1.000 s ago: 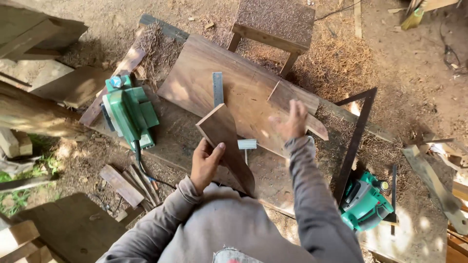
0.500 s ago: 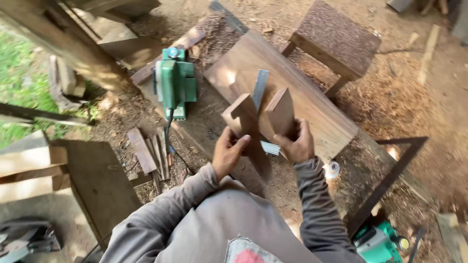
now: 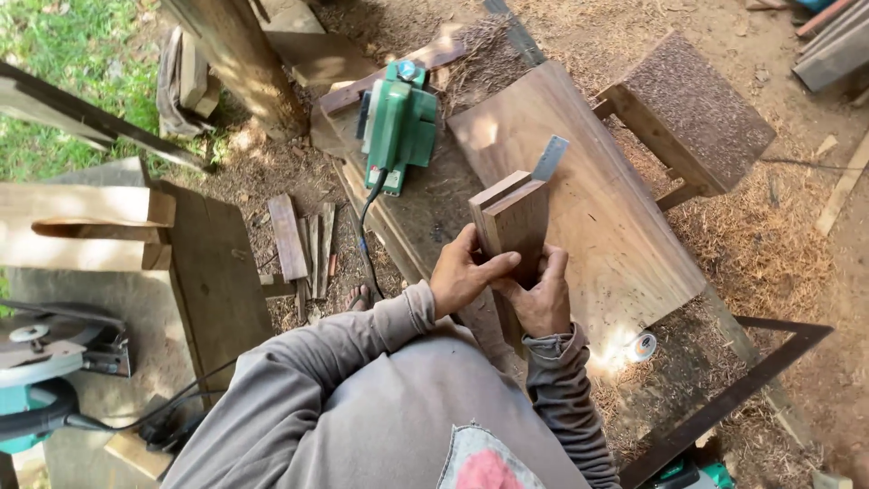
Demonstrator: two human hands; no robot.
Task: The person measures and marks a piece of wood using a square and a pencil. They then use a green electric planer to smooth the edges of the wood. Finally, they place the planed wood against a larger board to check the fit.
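Over the tabletop (image 3: 634,263), near its front edge: two short dark boards (image 3: 512,220) stood on end and pressed face to face, upper ends nearly flush, one edge showing slightly proud of the other. Left hand (image 3: 463,272) wrapped round the near-left side of the pair, thumb laid across the front face, fingers closed on the wood. Right hand (image 3: 541,295) clenched on the lower right side, fingers curled behind; exact fingertip placement hidden. Both hands grasping, neither slack. Step in hand, judged: aligning or matching the two pieces against each other, checking ends and edges for fit. Next move likely calls for a steady squeeze and small sliding corrections until edges sit flush, boards kept upright and not let to skew. Just behind the boards, lying flat on the wide plank: a grey metal square (image 3: 549,158), partly hidden. Further back, a green electric planer (image 3: 398,122) resting at the plank's left end, its black cord trailing down toward the body. Small round tape measure (image 3: 642,346) near the tabletop's right front edge, well lit. Thin offcut strips (image 3: 303,244) on the ground at left. Sawdust thick all round. A circular saw (image 3: 41,362) at far left, well apart from the work.
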